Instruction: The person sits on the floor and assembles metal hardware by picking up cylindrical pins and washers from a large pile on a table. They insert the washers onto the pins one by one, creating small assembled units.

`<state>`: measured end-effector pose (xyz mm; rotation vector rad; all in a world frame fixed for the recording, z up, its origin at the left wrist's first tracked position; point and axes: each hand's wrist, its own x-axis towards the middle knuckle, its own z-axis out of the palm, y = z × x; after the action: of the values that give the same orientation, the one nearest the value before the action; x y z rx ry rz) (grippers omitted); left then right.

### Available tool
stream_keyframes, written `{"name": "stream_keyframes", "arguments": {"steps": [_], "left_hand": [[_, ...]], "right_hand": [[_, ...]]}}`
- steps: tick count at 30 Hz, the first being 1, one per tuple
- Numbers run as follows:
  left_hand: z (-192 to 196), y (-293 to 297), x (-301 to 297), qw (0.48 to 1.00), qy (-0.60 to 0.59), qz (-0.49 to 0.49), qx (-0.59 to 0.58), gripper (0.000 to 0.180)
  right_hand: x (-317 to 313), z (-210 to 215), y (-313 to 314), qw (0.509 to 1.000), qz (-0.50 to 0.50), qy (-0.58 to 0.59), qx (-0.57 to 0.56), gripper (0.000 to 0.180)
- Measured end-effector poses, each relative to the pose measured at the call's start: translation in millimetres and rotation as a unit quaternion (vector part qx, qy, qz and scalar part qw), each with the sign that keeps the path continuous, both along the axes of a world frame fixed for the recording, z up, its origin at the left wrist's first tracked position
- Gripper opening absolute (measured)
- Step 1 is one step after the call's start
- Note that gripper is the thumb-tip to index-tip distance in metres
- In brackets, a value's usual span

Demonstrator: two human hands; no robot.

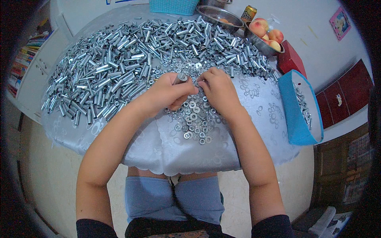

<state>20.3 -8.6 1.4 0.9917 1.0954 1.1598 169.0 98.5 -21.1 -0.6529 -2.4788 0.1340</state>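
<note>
My left hand [168, 92] is closed around a metal tube [181, 78], whose end pokes up above the thumb and forefinger. Close beside it, my right hand [219, 86] has its fingers bent and the tips pressed together; whatever they pinch is too small or hidden to make out. Both hands are over a spread of loose flat washers and nuts [194, 115] that runs toward the near edge of the table. Beyond and to the left lies a wide heap of shiny metal tubes [115, 59].
A blue fabric bin [293, 115] with metal tubes inside stands on the right. Behind it are a red box [289, 57] and a metal bowl [274, 50] of peaches. A drinks can [249, 13], another metal bowl [206, 12] and a turquoise basket [172, 7] line the far side. A silvery patterned cloth [258, 139] covers the table.
</note>
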Motion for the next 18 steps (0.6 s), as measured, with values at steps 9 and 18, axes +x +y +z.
{"name": "stream_keyframes", "arguments": {"steps": [9, 18], "left_hand": [[0, -1, 1, 1.000, 0.003, -0.008, 0.009, 0.022], [5, -4, 4, 0.998, 0.064, 0.004, -0.028, 0.020]], "right_hand": [[0, -3, 4, 0.999, -0.023, -0.013, 0.040, 0.012], [1, 30, -18, 0.957, 0.085, 0.205, -0.187, 0.013]]}}
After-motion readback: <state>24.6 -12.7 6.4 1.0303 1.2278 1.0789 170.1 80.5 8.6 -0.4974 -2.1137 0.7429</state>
